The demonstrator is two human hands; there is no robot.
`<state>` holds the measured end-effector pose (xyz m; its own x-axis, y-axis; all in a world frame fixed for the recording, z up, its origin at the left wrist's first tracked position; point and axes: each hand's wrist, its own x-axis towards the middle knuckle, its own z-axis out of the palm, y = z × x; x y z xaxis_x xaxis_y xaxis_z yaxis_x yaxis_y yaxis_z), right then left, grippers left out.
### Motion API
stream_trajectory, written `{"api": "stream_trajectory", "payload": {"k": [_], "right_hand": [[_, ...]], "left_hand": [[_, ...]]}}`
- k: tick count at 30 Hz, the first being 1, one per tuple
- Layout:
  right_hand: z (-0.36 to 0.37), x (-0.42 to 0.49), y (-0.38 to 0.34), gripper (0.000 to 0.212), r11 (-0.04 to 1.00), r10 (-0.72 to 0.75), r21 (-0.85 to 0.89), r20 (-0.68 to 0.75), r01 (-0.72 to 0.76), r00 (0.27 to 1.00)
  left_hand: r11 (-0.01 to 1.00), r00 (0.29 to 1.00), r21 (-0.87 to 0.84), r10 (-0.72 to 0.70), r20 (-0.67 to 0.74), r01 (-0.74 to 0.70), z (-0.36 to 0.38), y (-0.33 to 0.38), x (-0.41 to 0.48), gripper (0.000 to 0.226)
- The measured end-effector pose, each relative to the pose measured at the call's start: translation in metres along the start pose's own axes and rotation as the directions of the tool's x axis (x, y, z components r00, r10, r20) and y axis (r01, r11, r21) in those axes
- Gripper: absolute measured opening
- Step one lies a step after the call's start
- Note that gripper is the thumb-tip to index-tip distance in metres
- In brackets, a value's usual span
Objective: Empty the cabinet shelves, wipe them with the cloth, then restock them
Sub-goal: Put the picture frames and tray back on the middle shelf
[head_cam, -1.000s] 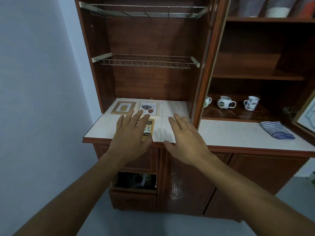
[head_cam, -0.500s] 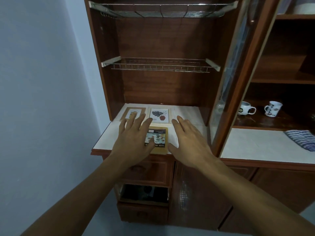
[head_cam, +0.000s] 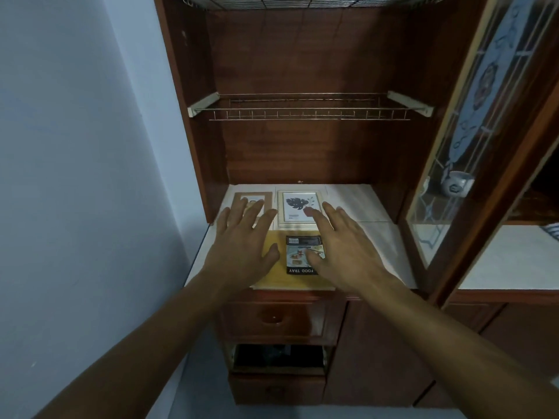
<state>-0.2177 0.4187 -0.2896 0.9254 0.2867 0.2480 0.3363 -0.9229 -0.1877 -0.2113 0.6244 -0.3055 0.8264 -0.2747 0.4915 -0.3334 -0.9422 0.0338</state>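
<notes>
Plainly, the step in hand is picking up the food tray (head_cam: 273, 279), a flat yellow board with a printed label, which lies at the front edge of the tiled surface (head_cam: 372, 237) inside the cabinet bay. The left hand (head_cam: 242, 246) hovers palm down over the tray's left side, fingers spread and straight, their tips reaching over a brown picture frame (head_cam: 251, 196) farther back. The right hand (head_cam: 341, 249) covers the tray's right side in the same way, fingers splayed, thumb across the label, fingertips at the corner of a white frame with a leaf print (head_cam: 298, 207). Neither hand grips anything, and I cannot tell whether the palms touch the tray. The wire shelf (head_cam: 302, 111) above is bare, as is the rack at the top (so the emptying looks done for this bay, though whether the wiping has happened cannot be judged). A striped scrap at the far right edge (head_cam: 552, 230) may be the cloth, well apart from both hands. The next move calls for curling the fingers under the tray's two side edges, which is awkward with a thin board lying flat, then lifting it level so the label side stays up.
</notes>
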Motion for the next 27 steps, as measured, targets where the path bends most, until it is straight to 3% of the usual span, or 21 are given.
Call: {"api": "stream_trajectory", "payload": {"k": [13, 27], "right_hand": [[0.041, 0.07, 0.026, 0.078, 1.0, -0.005, 0.019, 0.053, 0.004, 0.999], [0.092, 0.157, 0.052, 0.074, 0.989, 0.13, 0.054, 0.102, -0.136, 0.986]], "left_hand": [[0.994, 0.994, -0.053, -0.096, 0.058, 0.099, 0.057, -0.037, 0.041, 0.068], [0.996, 0.996, -0.082, -0.031, 0.084, 0.038, 0.136, -0.101, 0.112, 0.067]]}}
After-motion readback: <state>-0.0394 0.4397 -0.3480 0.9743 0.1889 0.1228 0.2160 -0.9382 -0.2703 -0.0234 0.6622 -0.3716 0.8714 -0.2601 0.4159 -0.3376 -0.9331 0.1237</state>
